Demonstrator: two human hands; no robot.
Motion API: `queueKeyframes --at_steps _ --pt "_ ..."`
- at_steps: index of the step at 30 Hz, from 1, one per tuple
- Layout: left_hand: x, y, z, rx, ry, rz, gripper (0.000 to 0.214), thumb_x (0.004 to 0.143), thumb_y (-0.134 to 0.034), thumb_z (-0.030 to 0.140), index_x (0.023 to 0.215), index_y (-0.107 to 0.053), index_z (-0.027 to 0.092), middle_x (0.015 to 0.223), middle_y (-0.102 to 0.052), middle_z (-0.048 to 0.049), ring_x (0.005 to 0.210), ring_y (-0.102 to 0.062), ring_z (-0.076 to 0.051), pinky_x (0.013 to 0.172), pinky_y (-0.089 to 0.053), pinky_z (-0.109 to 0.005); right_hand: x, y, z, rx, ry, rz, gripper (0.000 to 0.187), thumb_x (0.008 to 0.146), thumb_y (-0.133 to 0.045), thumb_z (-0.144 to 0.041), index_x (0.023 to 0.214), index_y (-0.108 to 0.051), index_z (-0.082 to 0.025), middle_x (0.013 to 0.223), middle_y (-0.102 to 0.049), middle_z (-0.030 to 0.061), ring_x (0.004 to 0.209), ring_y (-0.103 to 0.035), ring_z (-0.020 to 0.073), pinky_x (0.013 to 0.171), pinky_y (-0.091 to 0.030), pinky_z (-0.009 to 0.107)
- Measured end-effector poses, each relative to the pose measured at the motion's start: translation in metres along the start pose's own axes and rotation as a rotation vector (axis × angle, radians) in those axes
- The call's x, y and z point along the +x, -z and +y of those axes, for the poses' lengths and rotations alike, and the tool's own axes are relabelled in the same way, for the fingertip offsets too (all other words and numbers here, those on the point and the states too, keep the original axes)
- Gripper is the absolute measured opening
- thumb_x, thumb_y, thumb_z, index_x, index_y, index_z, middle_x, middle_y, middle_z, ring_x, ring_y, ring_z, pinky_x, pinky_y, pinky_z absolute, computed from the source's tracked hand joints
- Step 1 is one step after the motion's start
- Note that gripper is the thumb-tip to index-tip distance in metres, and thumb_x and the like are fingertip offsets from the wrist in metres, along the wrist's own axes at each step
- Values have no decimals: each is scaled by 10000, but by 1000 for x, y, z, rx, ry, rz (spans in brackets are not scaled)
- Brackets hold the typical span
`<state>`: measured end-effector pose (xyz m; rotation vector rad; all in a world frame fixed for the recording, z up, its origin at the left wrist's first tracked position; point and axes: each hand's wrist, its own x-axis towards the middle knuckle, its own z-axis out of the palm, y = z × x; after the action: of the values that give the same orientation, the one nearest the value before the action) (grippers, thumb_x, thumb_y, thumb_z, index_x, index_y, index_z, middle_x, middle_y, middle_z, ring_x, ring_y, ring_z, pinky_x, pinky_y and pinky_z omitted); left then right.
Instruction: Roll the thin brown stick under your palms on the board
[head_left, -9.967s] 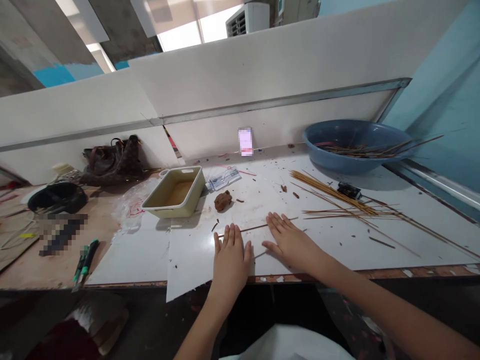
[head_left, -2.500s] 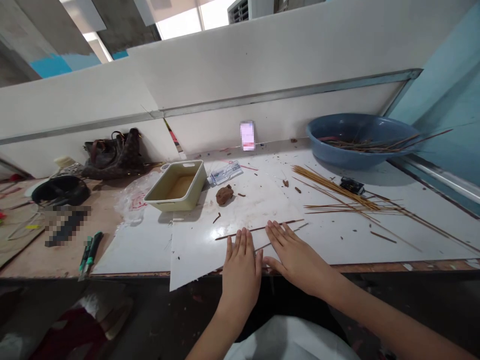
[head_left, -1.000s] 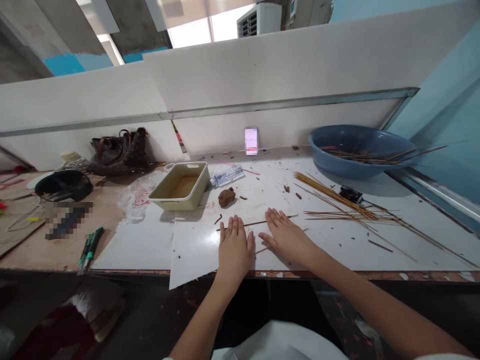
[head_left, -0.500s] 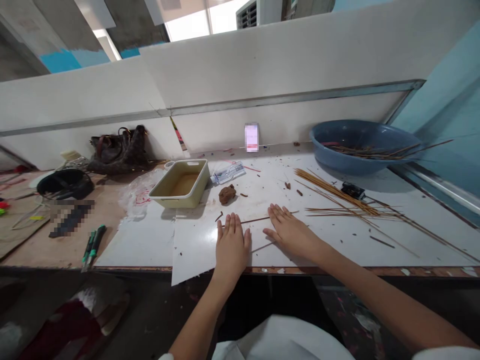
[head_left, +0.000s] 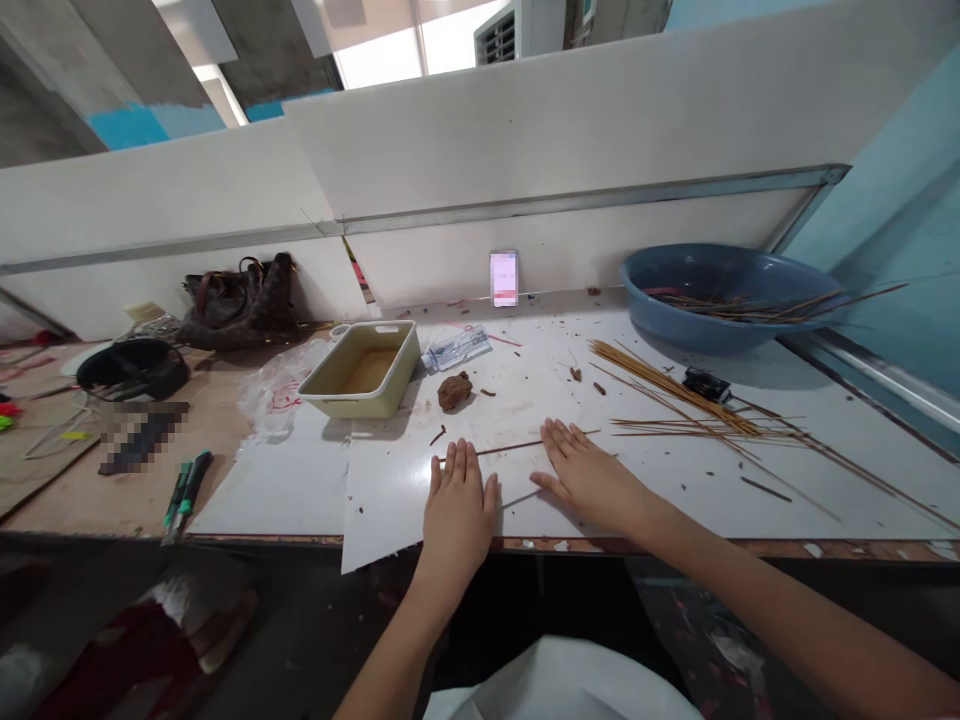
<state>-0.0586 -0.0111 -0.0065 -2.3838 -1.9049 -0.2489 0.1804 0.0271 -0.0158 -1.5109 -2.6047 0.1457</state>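
Lying crosswise near the front of the white sheet: thin brown stick, under the fingers of both hands, middle span showing, right tip poking out. Left hand flat, fingers straight, thumb out, over the stick's left end. Right hand likewise spread flat over the right part. Neither grips anything.

Step, my read: rolling the stick under flat fingers. Next move calls for equal pressure and both hands travelling together, else it likely bends or twists.

Thin grey line nearer the person; stick or shadow, can't tell.

Room: forward, small scrap just off the left fingertips, then brown lump; tub beyond, to the left. Right side, bundle of sticks near, basin well back. Bodyward, the tabletop front edge is close, sheet corner overhanging. Keep backstrokes short.
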Motion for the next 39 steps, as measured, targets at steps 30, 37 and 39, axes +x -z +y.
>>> queueKeyframes --at_steps 30,37,39 --pt "-32 2 -12 -108 -33 -46 560 1151 -298 338 1624 -445 78 1712 -424 -187 1621 -361 -286 1327 -310 -571 -33 -20 11 -61 73 114 849 1125 -268 -612 1698 -268 15 1688 -394 294 1590 -387 364 1313 -330 545" --pt "16 6 -9 -56 26 -36 553 1122 -354 306 1571 -519 30 1640 -506 -254 1586 -426 -353 1309 -303 -631 10 5 22 -39 26 1 872 1117 -232 -647 1660 -370 21 1684 -414 284 1602 -361 358 1331 -287 534" --pt "10 3 -7 -42 23 -6 553 1121 -358 305 1581 -512 39 1634 -519 -247 1582 -434 -349 1309 -312 -620 3 2 19 -48 28 22 866 1119 -234 -643 1663 -368 18 1684 -415 282 1600 -363 355 1330 -292 533"
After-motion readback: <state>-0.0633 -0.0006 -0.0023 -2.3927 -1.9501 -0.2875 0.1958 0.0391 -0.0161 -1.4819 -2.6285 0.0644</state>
